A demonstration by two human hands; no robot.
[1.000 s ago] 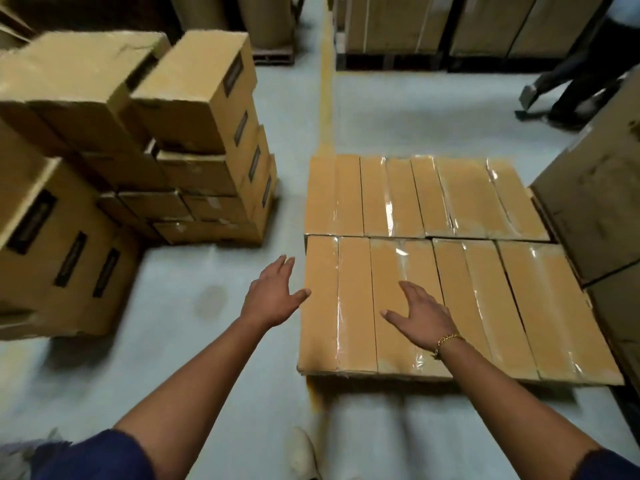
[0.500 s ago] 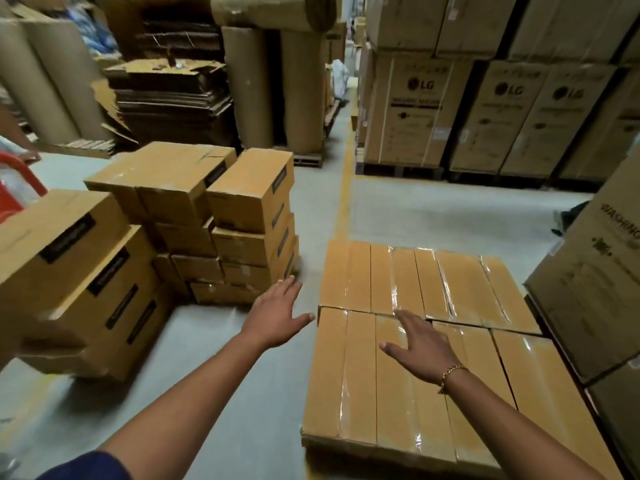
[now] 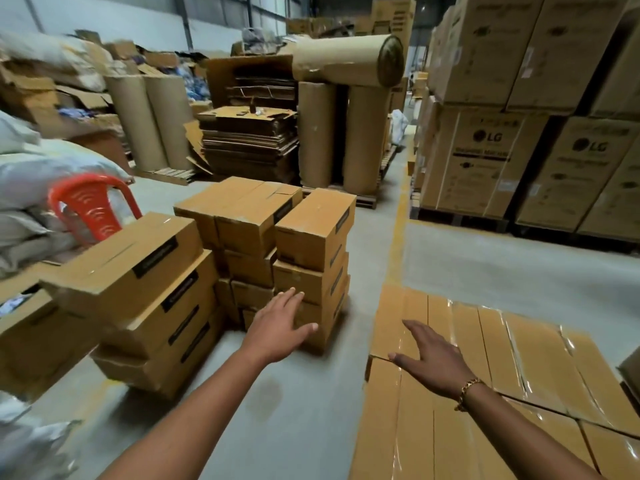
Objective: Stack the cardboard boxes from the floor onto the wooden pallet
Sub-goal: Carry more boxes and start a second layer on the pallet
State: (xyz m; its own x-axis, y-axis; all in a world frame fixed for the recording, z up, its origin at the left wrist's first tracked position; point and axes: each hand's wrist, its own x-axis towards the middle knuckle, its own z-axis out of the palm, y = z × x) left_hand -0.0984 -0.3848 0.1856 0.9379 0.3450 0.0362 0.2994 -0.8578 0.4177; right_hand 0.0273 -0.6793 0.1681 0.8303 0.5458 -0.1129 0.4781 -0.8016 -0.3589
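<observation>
A layer of taped cardboard boxes (image 3: 502, 348) lies flat at the lower right; the pallet beneath it is hidden. On the floor at centre stands a stack of brown boxes (image 3: 313, 230), with a nearer stack (image 3: 138, 271) to its left. My left hand (image 3: 280, 323) is open, fingers spread, in front of the lower boxes of the centre stack; contact is unclear. My right hand (image 3: 433, 362), wearing a gold bracelet, hovers open over the near-left corner of the flat layer. Neither hand holds anything.
A red plastic chair (image 3: 88, 206) and white sacks (image 3: 31, 174) sit at the left. Upright cardboard rolls (image 3: 363, 136), flattened cartons (image 3: 249, 140) and tall LG boxes (image 3: 485, 154) on pallets stand behind. A yellow floor line (image 3: 398, 223) runs between stacks and layer.
The view has swung up and left, from the flat layer toward the floor stacks. My left hand has reached forward to the centre stack; my right hand stays over the layer's corner.
</observation>
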